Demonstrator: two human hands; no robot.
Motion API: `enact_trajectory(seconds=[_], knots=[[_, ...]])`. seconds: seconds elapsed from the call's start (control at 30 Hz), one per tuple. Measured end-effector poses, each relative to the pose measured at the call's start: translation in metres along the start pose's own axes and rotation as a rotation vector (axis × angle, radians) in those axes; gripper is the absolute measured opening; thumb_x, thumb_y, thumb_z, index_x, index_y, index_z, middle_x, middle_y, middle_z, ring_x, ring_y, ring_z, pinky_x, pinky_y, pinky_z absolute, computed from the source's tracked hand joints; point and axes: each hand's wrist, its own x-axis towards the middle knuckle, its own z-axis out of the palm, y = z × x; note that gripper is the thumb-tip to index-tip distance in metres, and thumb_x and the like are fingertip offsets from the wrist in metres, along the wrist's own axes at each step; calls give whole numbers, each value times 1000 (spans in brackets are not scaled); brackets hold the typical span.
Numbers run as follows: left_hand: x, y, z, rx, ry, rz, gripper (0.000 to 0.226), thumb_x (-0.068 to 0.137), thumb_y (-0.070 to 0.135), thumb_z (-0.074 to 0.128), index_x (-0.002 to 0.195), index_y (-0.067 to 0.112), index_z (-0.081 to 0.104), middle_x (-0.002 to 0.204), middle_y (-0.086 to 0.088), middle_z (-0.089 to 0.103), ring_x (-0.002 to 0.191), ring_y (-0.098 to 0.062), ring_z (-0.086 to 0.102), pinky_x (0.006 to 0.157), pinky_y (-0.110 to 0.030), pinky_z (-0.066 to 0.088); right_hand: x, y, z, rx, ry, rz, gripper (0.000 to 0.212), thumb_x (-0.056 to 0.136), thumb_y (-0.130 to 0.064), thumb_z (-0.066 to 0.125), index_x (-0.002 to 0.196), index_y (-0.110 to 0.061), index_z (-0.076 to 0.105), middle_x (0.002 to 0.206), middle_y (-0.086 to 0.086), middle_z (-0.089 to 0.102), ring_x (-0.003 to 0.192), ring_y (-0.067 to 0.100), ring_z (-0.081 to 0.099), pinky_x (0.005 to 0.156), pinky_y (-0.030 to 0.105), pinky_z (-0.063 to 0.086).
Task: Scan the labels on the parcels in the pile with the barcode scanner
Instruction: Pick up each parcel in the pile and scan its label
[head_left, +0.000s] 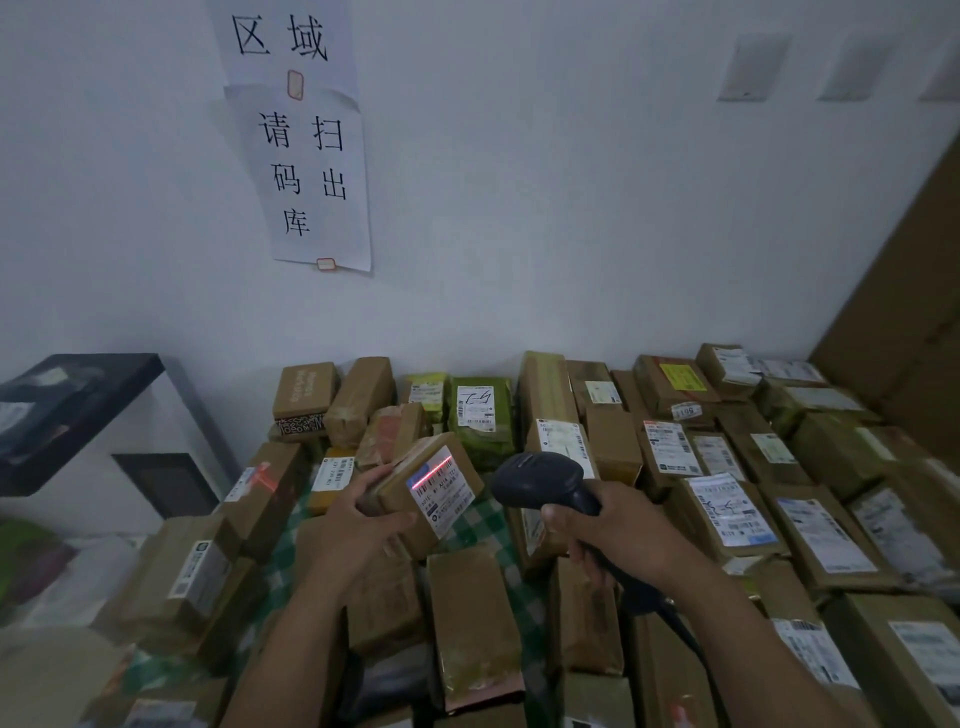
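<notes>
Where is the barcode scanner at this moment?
In the head view, just right of centre: the right hand grips the barcode scanner above the pile, beside the small parcel that the left hand holds.

The left hand (363, 525) holds a small parcel (415, 493) above the pile (727, 467), its label (441, 488) crossed by a red line from the scanner (545, 480) gripped in the right hand (618, 535).

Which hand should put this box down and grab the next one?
Probably the left hand. It holds the box with the red line across its label. The right hand is full, gripping the scanner.
</notes>
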Motion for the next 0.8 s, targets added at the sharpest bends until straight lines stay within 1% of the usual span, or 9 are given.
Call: enact_trajectory(seconds=[0.1, 0.17, 0.23, 0.33, 0.47, 0.6, 0.7, 0.73, 0.8], knots=[[10, -12, 4, 117, -36, 71, 55, 79, 6, 78, 118, 37, 56, 118, 0, 55, 96, -16, 57, 64, -26, 52, 5, 3, -6, 41, 32, 13, 25, 93, -34, 63, 98, -10, 62, 67, 8, 67, 48, 20, 56, 54, 35, 49], [17, -17, 13, 161, -45, 57, 48, 83, 5, 73, 121, 29, 55, 115, 0, 53, 92, -15, 57, 59, -23, 50, 9, 5, -12, 46, 69, 15, 25, 93, -35, 63, 94, -10, 62, 64, 7, 67, 48, 21, 57, 57, 38, 51], [23, -19, 26, 160, -72, 18, 36, 86, 6, 70, 112, 27, 56, 111, 0, 56, 90, -13, 59, 65, -30, 55, 14, 7, -19, 60, 135, 33, 26, 93, -36, 62, 87, -11, 62, 59, 6, 65, 48, 22, 59, 57, 35, 52], [39, -26, 47, 101, -33, -75, 20, 88, 23, 70, 104, 30, 60, 114, -3, 62, 98, -22, 64, 85, -48, 57, 25, 10, -28, 141, 252, 59, 29, 95, -34, 59, 82, -8, 61, 51, 3, 62, 44, 18, 56, 46, 21, 48], [63, -40, 73, 229, 6, -119, 28, 92, 33, 66, 116, 23, 57, 115, -2, 60, 101, -21, 60, 82, -37, 53, 44, 18, -32, 221, 324, 102, 27, 95, -33, 60, 82, -10, 61, 51, -2, 61, 43, 13, 55, 40, 17, 46], [84, -48, 90, 338, -51, -124, 15, 93, 29, 66, 102, 24, 55, 108, -2, 62, 90, -14, 58, 85, -38, 52, 66, 32, -32, 224, 280, 143, 32, 94, -35, 61, 85, -4, 63, 57, 4, 65, 48, 20, 58, 44, 25, 50], [100, -57, 92, 546, -107, -149, 15, 93, 30, 66, 96, 24, 52, 106, 0, 59, 90, -13, 55, 79, -32, 49, 83, 42, -30, 213, 257, 183, 28, 93, -37, 62, 89, -10, 64, 67, 9, 69, 53, 22, 61, 49, 28, 52], [104, -59, 90, 665, -140, -147, 14, 93, 31, 64, 99, 23, 54, 110, 0, 58, 92, -13, 53, 74, -28, 47, 89, 45, -29, 215, 238, 191, 26, 93, -37, 62, 90, -11, 64, 67, 9, 68, 52, 20, 61, 48, 26, 52], [114, -65, 85, 862, -187, -154, 15, 92, 33, 63, 101, 23, 56, 119, 0, 59, 96, -13, 54, 76, -27, 47, 98, 49, -26, 209, 212, 199, 25, 93, -37, 61, 91, -13, 65, 67, 7, 67, 51, 16, 62, 47, 22, 50]])
